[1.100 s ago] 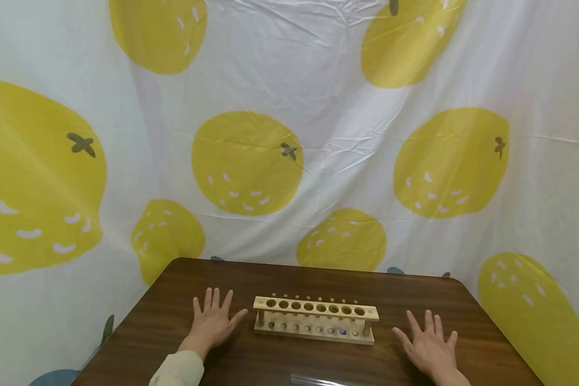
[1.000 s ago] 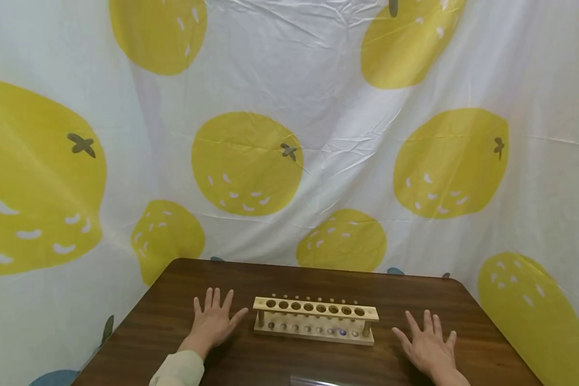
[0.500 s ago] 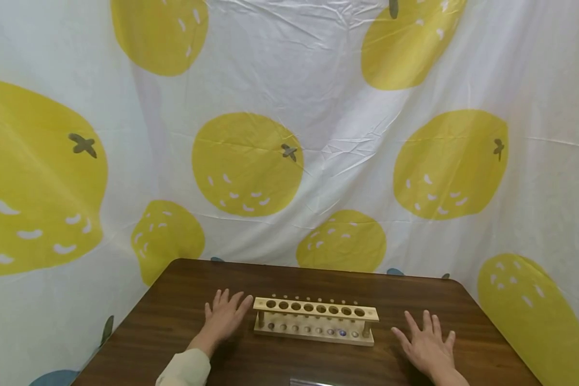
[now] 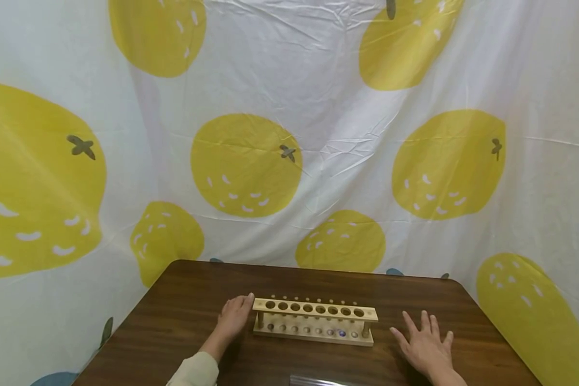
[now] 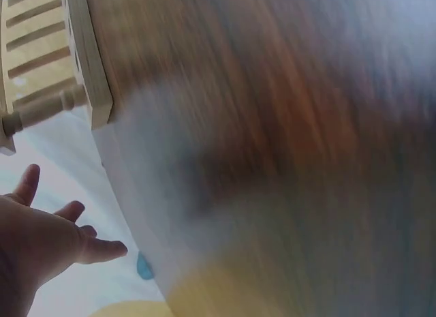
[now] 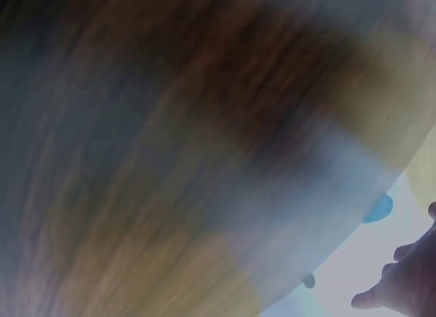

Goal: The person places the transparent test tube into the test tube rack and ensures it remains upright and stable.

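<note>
A pale wooden test tube rack [image 4: 314, 310] stands on the dark table, with a row of round holes in its top bar and matching hollows in its base. One hollow near the right end shows a blue spot [image 4: 342, 333]. My left hand [image 4: 234, 316] is right beside the rack's left end, thumb side toward it. In the left wrist view the left hand's fingers [image 5: 102, 250] are extended, holding nothing, with the rack's end post [image 5: 48, 109] above them. My right hand [image 4: 425, 346] is spread, palm down, to the right of the rack, holding nothing.
A clear, shiny, tube-like object [image 4: 313, 380] lies at the bottom edge of the head view, partly cut off. The brown wooden table [image 4: 183, 284] has rounded far corners. Behind it hangs a white cloth [image 4: 342, 107] with yellow fruit prints.
My left hand has moved right and turned, from lying spread on the table to beside the rack's left end. The right hand and the rack stay in place.
</note>
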